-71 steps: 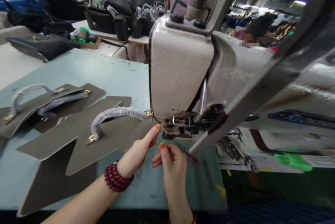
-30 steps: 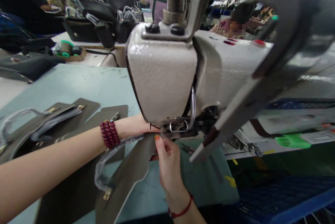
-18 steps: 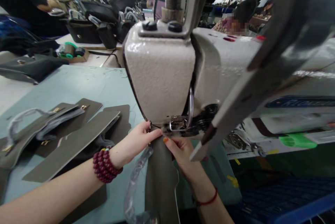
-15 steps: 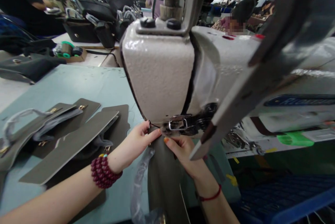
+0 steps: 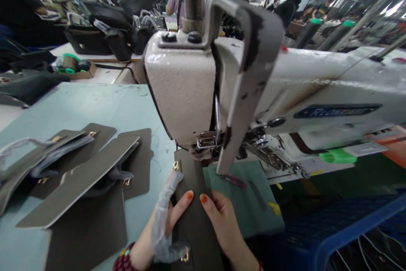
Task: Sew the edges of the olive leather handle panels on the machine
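A dark olive-grey bag panel [image 5: 193,178] runs lengthwise from the head of a white sewing machine [image 5: 180,89] toward me. My left hand [image 5: 179,214] grips its left edge, thumb on top and the fingers mostly hidden. On the right edge my right hand [image 5: 223,224] holds the panel, thumb also on top. A bag handle [image 5: 160,224] wrapped in clear plastic curves over my left hand, joined to the panel by gold buckles. The panel's far end reaches beneath the presser foot area [image 5: 203,146]; the needle itself is hidden.
More olive-grey bag pieces [image 5: 91,178] with wrapped handles lie on the pale blue table [image 5: 104,102] at left. A blue crate [image 5: 336,233] stands low at right. Pink-handled snips [image 5: 233,180] rest beside the machine. Behind are black bags [image 5: 85,40], thread spools [image 5: 70,63] and other people.
Both hands have slid back toward me along the panel, away from the machine head. More of the panel and its upper buckle now show. The view has shifted to the right.
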Motion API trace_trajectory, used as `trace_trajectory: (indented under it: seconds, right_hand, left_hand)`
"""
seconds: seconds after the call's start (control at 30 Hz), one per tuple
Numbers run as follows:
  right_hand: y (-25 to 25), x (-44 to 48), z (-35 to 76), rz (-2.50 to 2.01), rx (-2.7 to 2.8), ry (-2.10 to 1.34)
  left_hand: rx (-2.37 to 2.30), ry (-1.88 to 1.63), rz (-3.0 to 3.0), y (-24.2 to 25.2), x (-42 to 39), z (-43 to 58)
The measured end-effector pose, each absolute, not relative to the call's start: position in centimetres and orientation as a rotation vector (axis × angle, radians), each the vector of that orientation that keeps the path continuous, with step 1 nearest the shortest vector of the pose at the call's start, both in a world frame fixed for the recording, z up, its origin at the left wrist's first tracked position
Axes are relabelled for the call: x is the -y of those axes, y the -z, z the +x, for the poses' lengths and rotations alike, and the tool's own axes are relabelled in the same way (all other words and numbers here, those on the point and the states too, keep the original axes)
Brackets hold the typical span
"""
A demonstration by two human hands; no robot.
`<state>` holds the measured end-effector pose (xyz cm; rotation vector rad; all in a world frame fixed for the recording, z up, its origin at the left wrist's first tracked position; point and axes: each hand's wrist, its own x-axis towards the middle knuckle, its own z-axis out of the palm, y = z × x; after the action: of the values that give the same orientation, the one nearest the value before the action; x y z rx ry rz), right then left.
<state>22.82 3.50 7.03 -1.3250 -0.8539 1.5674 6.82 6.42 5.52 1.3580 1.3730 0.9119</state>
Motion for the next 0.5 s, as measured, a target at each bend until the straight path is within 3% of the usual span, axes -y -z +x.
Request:
trace_trajectory:
  seconds: [0.17, 0.5]
  right_hand:
    - [-8.7, -2.8, 22.5, -1.518, 1.202, -1.2]
    - [-9.4, -3.2, 22.8, -1.54, 1.268, -1.197]
  left_hand:
    - [-1.428, -0.964, 1.688, -6.3, -6.2, 7.1]
    - [-1.401, -0.864, 2.006, -5.9, -6.7, 5.4]
